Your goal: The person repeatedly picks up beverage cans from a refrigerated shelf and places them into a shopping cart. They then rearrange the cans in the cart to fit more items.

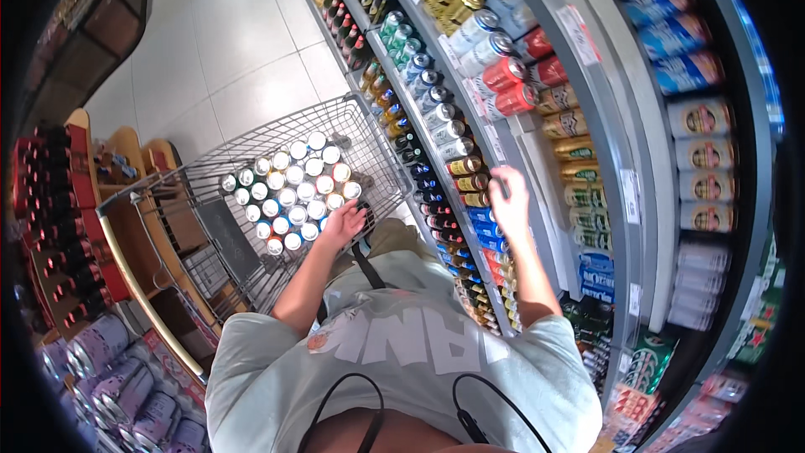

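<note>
A grey wire shopping cart [189,169] stands to my left, holding a block of upright drink cans [293,174] with their silver tops facing up. My left hand [345,223] hovers at the near edge of this block, fingers spread and palm up, with nothing in it. Out at the shelf on my right, my right hand [510,198] has its fingers bent, and a gap shows between thumb and fingers. No can is visible in it. Beside it are gold-topped cans [468,176] and blue cans [486,226] in a row.
Shelves [625,117] of cans and bottles run along my right. Red cans [509,88] sit farther along. At left are a wooden rack [113,176] with dark bottles and a stack of pale purple cans [126,386]. A tiled floor [218,42] lies beyond the cart.
</note>
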{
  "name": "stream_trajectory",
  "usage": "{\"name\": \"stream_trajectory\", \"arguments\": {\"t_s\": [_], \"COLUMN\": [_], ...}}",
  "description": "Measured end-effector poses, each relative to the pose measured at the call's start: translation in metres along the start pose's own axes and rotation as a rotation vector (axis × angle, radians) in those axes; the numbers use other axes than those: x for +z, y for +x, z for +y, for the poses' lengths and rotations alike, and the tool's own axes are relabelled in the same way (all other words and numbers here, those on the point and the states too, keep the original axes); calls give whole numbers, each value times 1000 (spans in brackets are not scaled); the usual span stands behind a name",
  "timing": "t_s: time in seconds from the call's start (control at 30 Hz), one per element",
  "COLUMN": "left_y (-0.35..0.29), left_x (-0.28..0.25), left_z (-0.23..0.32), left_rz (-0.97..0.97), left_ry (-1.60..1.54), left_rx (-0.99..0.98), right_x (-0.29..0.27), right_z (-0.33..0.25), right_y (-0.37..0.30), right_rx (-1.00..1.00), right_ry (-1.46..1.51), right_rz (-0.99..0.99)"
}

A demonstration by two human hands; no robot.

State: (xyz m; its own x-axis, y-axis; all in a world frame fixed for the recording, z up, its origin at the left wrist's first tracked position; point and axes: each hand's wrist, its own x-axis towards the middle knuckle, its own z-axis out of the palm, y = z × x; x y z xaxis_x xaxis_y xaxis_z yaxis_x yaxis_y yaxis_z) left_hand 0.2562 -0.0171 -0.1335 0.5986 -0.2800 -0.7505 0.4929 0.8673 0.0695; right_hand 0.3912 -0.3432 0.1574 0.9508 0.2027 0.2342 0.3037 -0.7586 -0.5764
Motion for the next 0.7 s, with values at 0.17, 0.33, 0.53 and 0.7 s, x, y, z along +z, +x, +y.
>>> {"name": "stream_trajectory", "arguments": {"t_s": [0.17,0.33,0.53,0.7], "left_y": [-72,-174,-215,-181], "left_x": [-70,-67,-50,-34], "left_z": [49,54,-47,-151], "left_rz": [47,79,73,264], "left_ry": [-112,-209,-379,-455], "left_rx": [182,567,851,688], "right_x": [-50,-36,6,10], "right_z": [26,38,73,72], "right_y": [102,202,251,245], "right_rx": [-214,-191,-59,-52], "right_ry": [-139,47,-225,-287], "right_rz": [179,38,-126,-90]}}
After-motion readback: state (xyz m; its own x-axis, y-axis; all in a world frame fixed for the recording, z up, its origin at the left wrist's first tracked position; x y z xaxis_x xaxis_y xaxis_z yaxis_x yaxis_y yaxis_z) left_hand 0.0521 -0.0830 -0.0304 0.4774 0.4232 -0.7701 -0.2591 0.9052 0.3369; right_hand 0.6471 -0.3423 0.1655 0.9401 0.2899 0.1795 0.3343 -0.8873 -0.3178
